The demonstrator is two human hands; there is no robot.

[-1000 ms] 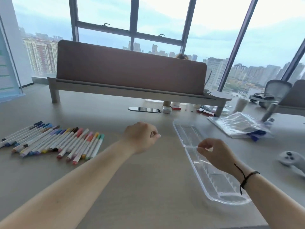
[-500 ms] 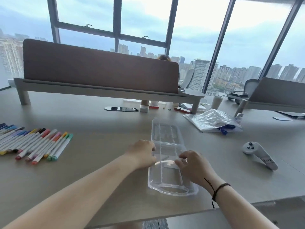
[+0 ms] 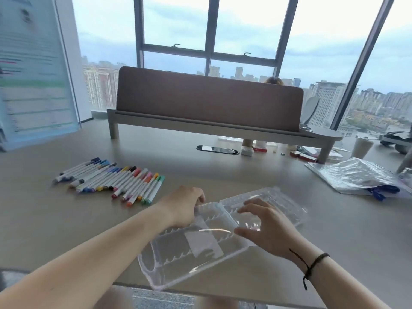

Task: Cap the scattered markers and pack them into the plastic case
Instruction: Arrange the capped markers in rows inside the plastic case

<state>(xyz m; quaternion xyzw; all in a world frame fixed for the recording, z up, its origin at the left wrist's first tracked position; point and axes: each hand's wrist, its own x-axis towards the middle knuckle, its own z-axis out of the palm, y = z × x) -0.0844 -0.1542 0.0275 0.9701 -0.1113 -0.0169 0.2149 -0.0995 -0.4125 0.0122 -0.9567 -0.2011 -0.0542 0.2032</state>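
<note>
far left on the table (image 3: 245,175), the markers (image 3: 111,181) lie side by side in a slanted row, caps on, well apart from both hands. to their right, the left hand (image 3: 182,206) grips the left edge of the clear plastic case (image 3: 191,248), fingers curled over its rim. the case lies open at the near edge of the table, one half tilted up toward the camera and overhanging the edge, the other half flat behind it. the right hand (image 3: 265,226) holds the case's right side, thumb pressed to the near half, fingers spread and bent over the hinge area; a dark cord circles that wrist. further right, a crinkled plastic bag (image 3: 356,175) rests on the table near a paper cup (image 3: 362,148).
</note>
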